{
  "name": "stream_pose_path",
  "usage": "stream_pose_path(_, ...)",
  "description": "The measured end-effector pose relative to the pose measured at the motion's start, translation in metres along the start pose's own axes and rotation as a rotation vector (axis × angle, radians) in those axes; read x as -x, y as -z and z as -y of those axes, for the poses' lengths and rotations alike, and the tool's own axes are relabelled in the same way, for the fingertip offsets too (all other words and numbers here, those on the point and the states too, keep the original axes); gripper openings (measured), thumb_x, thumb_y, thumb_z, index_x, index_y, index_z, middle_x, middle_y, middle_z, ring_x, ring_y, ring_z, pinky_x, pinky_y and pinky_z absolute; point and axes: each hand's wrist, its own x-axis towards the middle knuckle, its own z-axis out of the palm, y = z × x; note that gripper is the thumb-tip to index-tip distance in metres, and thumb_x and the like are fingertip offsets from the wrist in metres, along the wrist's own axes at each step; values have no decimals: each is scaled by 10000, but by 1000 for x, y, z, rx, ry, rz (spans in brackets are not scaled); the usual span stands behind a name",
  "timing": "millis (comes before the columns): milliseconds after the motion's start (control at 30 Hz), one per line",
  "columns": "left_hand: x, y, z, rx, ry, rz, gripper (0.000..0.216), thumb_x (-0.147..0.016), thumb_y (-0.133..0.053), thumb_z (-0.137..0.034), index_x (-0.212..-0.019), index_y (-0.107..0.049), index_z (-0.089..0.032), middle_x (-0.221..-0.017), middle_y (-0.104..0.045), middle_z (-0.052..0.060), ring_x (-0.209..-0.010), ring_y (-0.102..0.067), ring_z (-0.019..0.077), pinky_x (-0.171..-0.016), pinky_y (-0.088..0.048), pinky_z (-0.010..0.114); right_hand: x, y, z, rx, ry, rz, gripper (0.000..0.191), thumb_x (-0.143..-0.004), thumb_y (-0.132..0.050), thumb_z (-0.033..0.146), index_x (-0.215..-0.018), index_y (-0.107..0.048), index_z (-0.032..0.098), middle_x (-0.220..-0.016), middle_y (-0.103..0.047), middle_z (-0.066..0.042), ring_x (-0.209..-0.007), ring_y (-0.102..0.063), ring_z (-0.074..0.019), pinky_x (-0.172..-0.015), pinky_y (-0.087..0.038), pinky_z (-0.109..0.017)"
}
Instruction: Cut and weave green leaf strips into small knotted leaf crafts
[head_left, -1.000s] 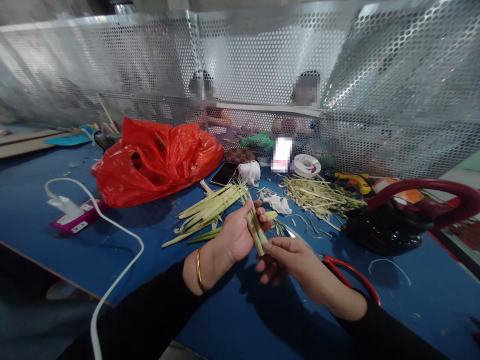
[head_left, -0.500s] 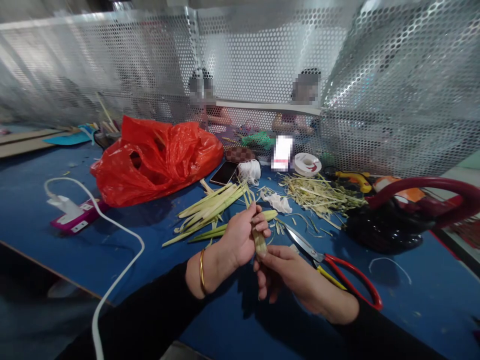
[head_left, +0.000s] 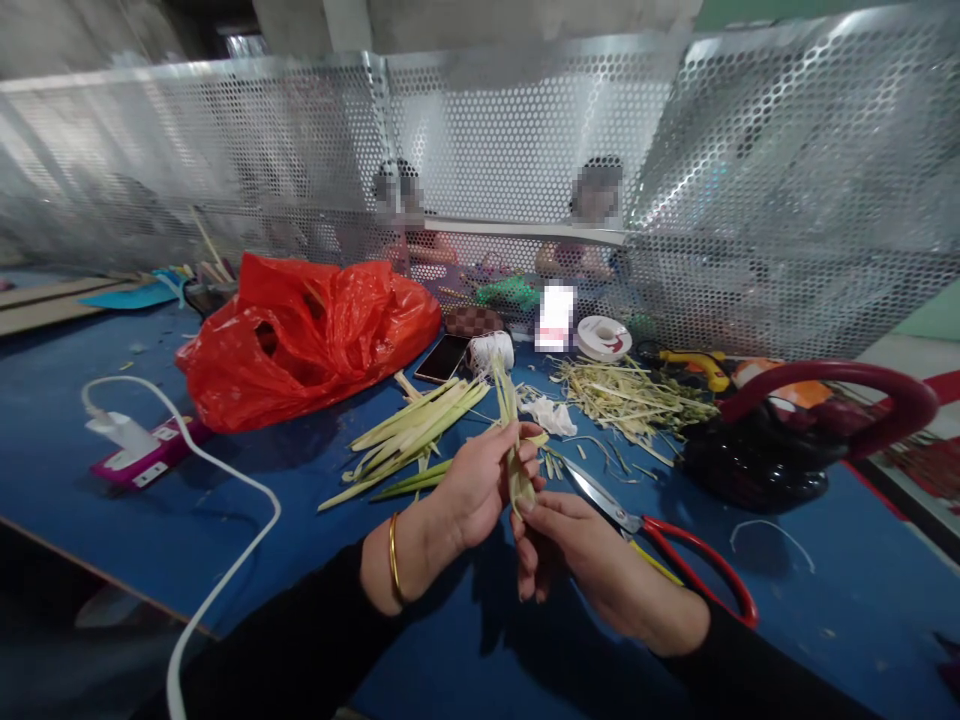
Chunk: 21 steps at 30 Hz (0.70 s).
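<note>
My left hand [head_left: 480,482] is closed around a bundle of pale green leaf strips [head_left: 516,470], which stand nearly upright with their tips fanning above my fingers. My right hand [head_left: 577,550] pinches the lower end of the same bundle from below, thumb on top. A gold bangle [head_left: 393,560] circles my left wrist. Both sleeves are black. Just behind my hands lies a loose pile of long leaf strips [head_left: 409,430] on the blue table [head_left: 300,490].
Red-handled scissors [head_left: 660,545] lie right of my hands. A red plastic bag [head_left: 307,335], a phone [head_left: 442,357], white thread [head_left: 491,350], a tape roll [head_left: 604,337], leaf trimmings [head_left: 630,395], a black and red bag [head_left: 780,440] and a white charger cable [head_left: 225,480] surround them. Two people sit behind the perforated metal screen [head_left: 525,150].
The bundle has swung from slanting across my left palm to nearly upright. My right hand has slid down to its lower end. The view has shifted slightly.
</note>
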Motion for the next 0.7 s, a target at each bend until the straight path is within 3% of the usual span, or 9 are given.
stream_pose_path(467,0,1,-11,-83,-200,-59,189,-898,-538,-307,-793,-464,-169,-584,-329,-88,-403,-226,20,-375,-197,131,-7,-10,-28,134,-72,118,539,-712,-574,705,-711,-515,169,-445,-529,49,-384,-561,-105,-375,-345,-179)
stream_pose_path(700,0,0,-15,-80,-203,-67,237,-874,-582,-369,-801,-478,-169,-571,-301,-99,-390,-196,19,-360,-156,133,-8,-16,-41,206,-24,78,582,-724,-515,753,-695,-512,171,-431,-506,45,-366,-529,-95,-366,-321,-176)
